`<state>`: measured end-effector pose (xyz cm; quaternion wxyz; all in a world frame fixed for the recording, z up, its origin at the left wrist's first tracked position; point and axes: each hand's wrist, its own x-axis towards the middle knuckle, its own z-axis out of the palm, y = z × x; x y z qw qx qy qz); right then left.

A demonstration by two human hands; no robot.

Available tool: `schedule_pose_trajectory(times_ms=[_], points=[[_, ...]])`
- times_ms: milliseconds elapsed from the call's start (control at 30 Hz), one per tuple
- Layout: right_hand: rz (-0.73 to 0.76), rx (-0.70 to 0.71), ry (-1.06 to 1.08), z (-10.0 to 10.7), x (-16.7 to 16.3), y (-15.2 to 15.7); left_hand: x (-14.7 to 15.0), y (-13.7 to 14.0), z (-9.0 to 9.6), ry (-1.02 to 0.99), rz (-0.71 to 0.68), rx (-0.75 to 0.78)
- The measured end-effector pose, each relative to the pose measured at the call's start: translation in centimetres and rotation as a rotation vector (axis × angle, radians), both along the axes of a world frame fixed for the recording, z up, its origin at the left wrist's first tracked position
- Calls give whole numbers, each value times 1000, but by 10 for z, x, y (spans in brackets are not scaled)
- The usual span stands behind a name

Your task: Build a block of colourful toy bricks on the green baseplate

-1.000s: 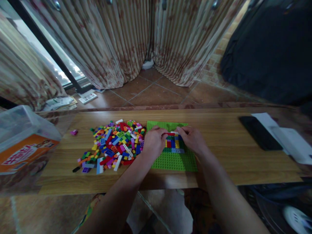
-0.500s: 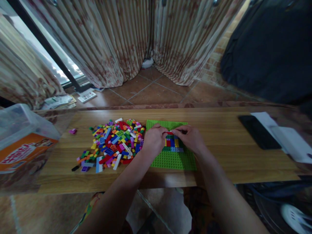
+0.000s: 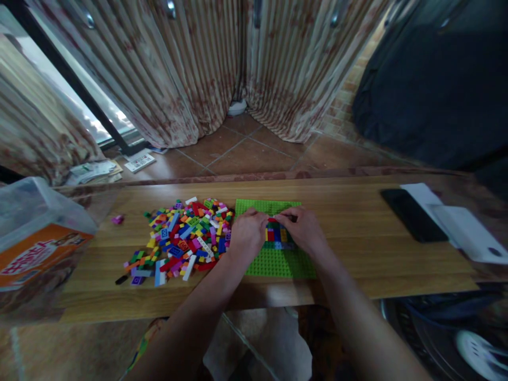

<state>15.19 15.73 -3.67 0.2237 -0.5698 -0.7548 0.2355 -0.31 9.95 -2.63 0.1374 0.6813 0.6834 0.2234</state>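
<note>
A green baseplate (image 3: 278, 264) lies on the wooden table, with rows of coloured bricks (image 3: 278, 235) built up on its middle. Over its left part my left hand (image 3: 249, 232) is closed, fingertips at the left end of a red brick (image 3: 272, 219). From the right, my right hand (image 3: 304, 227) pinches at the other end of that same brick, thumb and forefinger together. The brick sits at the far edge of the built rows; my fingers hide most of it. Left of the plate spreads a heap of loose toy bricks (image 3: 190, 238).
A clear plastic tub (image 3: 35, 211) with an orange label stands at the table's left. A lone pink brick (image 3: 117, 219) lies near it. On the right rest a black phone (image 3: 416, 214) and a white object (image 3: 472, 233). Curtains (image 3: 198, 69) hang beyond the table (image 3: 349, 211).
The view has shifted slightly, so the scene sits a little lower and further left. Both hands stay at the red brick, and less of it shows between the fingers.
</note>
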Motion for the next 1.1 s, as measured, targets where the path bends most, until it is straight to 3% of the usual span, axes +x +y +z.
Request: schedule_pose_trajectory(times_ms=[267, 433, 633, 867, 1000, 1100], points=[[45, 25, -12, 2, 6, 1, -5, -3, -3, -88, -28, 51], [53, 16, 69, 6, 9, 2, -15, -6, 5, -221, 22, 92], [35, 124, 146, 8, 4, -3, -50, -7, 20, -262, 161, 232], [179, 115, 67, 2, -2, -6, -94, -9, 25, -231, 328, 168], [177, 131, 80, 4, -2, -5, -107, -15, 31, -243, 202, 99], [181, 236, 86, 10, -6, -11, -109, -20, 35, -243, 108, 57]])
